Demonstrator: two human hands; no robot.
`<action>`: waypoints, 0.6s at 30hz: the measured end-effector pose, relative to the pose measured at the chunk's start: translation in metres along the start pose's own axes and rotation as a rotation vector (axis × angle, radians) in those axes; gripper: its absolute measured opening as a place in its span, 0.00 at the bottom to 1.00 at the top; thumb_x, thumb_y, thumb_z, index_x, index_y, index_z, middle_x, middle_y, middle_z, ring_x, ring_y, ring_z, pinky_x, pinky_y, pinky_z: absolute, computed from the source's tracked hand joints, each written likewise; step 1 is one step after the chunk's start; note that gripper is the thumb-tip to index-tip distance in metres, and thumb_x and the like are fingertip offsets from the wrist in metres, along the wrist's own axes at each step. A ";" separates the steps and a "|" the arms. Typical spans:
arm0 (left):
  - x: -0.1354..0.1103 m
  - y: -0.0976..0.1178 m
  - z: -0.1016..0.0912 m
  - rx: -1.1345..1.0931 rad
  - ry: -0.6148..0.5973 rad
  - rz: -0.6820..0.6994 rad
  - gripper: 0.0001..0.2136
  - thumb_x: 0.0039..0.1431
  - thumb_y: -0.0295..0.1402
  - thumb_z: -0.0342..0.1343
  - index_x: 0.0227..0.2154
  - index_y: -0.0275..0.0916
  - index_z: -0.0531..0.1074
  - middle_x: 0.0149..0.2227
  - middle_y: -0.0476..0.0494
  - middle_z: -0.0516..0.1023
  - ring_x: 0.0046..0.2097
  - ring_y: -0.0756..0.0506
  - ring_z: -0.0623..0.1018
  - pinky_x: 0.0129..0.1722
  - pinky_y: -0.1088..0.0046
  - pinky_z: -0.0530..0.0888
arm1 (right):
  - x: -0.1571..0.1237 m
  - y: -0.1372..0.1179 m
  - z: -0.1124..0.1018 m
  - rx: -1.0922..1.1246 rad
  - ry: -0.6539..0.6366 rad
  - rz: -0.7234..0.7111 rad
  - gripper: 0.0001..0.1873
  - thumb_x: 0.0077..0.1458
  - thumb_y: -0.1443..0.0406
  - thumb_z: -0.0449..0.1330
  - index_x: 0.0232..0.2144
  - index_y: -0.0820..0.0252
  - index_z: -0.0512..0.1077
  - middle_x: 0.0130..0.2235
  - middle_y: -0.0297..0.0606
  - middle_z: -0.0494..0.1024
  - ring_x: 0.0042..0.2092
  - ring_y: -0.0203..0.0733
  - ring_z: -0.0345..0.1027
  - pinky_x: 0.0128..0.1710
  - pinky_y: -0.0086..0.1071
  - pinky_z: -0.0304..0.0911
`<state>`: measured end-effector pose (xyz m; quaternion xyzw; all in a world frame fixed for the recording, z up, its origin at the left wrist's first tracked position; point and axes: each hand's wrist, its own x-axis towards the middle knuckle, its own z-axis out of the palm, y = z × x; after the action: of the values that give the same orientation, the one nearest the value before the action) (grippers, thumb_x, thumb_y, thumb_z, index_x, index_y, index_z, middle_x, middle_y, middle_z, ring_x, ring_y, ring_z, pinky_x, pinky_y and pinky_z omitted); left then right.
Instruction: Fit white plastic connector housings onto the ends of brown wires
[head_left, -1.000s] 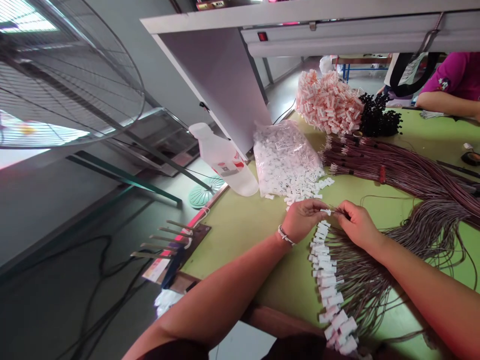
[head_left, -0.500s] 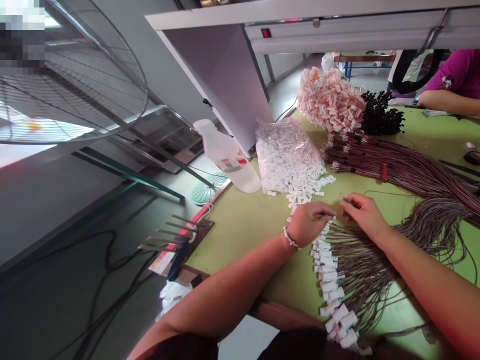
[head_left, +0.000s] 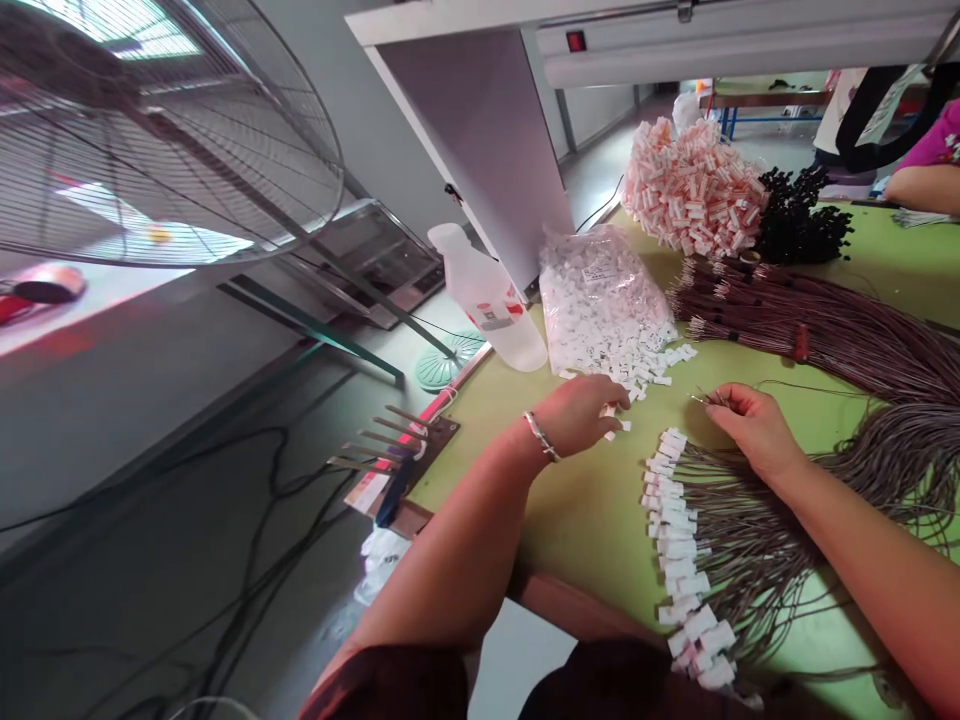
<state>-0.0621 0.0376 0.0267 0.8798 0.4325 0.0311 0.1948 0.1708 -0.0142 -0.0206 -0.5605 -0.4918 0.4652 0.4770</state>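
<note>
Many thin brown wires (head_left: 750,530) are fitted with white rectangular plastic connectors (head_left: 679,548); loose connectors (head_left: 645,370) are left, grip apart on the left hand (head_left: 576,413), clamped on unfitted wire ends (head_left: 699,399) in the right hand (head_left: 756,428).

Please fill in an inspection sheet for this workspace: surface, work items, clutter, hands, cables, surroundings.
Surface: flat green tabletop.
Work items: row of small white plastic connectors on thin brown wires; clear plastic bag of white pieces, loose ones spilled beside it.
Clutter: translucent white plastic bottle with red-and-grey label; heap of pink-and-white plastic pieces; heap of small black pieces.
Hands: left hand at the loose white pieces, finger and thumb apart; right hand pinching thin wire ends.
Cables: dark cables on the floor.
Surroundings: round wire-caged fan; co-worker's pink sleeve, far right.
</note>
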 end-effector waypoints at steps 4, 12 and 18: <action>0.006 0.011 0.020 0.141 -0.095 0.033 0.10 0.51 0.25 0.51 0.34 0.37 0.75 0.35 0.39 0.75 0.37 0.43 0.73 0.35 0.69 0.67 | -0.002 0.003 0.002 -0.104 0.002 -0.057 0.07 0.40 0.63 0.59 0.20 0.60 0.65 0.20 0.27 0.62 0.23 0.30 0.52 0.24 0.27 0.49; 0.017 0.011 0.028 -0.242 0.141 -0.027 0.11 0.53 0.28 0.50 0.35 0.36 0.76 0.32 0.40 0.76 0.34 0.44 0.75 0.36 0.68 0.70 | -0.001 0.003 0.003 -0.042 -0.013 -0.072 0.07 0.41 0.63 0.57 0.19 0.60 0.64 0.20 0.26 0.60 0.24 0.31 0.51 0.24 0.26 0.49; 0.023 0.018 0.043 -1.211 0.062 -0.247 0.17 0.46 0.37 0.62 0.38 0.33 0.75 0.21 0.46 0.75 0.22 0.52 0.73 0.23 0.77 0.69 | -0.003 -0.001 0.003 -0.049 0.002 -0.073 0.09 0.43 0.62 0.57 0.18 0.60 0.62 0.20 0.27 0.58 0.24 0.31 0.49 0.24 0.26 0.48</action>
<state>-0.0245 0.0314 -0.0091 0.5551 0.4423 0.2736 0.6491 0.1673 -0.0171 -0.0203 -0.5544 -0.5226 0.4347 0.4802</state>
